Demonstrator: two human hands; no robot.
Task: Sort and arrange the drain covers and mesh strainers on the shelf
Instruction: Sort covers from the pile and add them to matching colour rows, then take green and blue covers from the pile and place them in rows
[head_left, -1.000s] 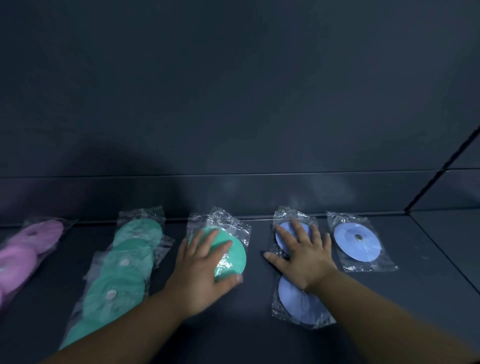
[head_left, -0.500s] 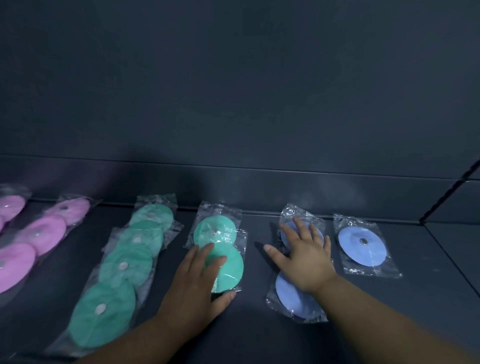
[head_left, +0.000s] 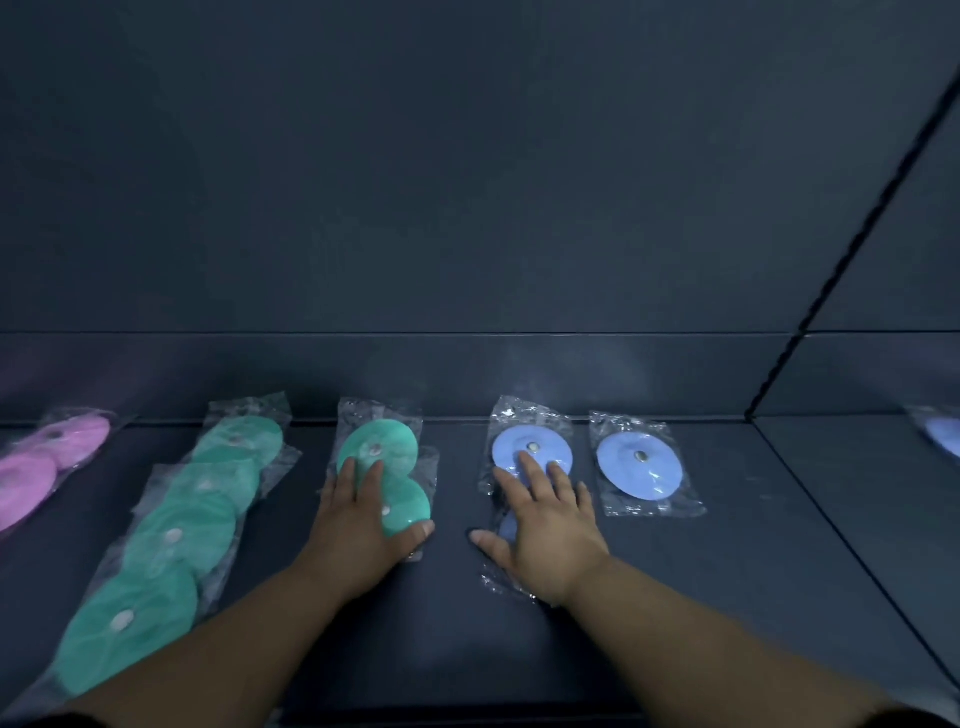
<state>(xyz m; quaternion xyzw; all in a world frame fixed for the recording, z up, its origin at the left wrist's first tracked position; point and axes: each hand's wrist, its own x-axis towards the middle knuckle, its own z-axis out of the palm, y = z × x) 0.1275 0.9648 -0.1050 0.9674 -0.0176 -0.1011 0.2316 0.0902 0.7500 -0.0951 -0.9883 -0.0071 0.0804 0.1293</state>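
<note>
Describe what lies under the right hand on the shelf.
The right hand rests flat on a bagged blue drain cover, fingers reaching toward its centre stud. A second blue cover beneath the palm shows only a sliver; the rest is hidden.

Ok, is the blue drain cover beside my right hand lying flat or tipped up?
Flat. The blue drain cover lies in its clear bag on the shelf, whole round face showing, beside the right hand.
</note>
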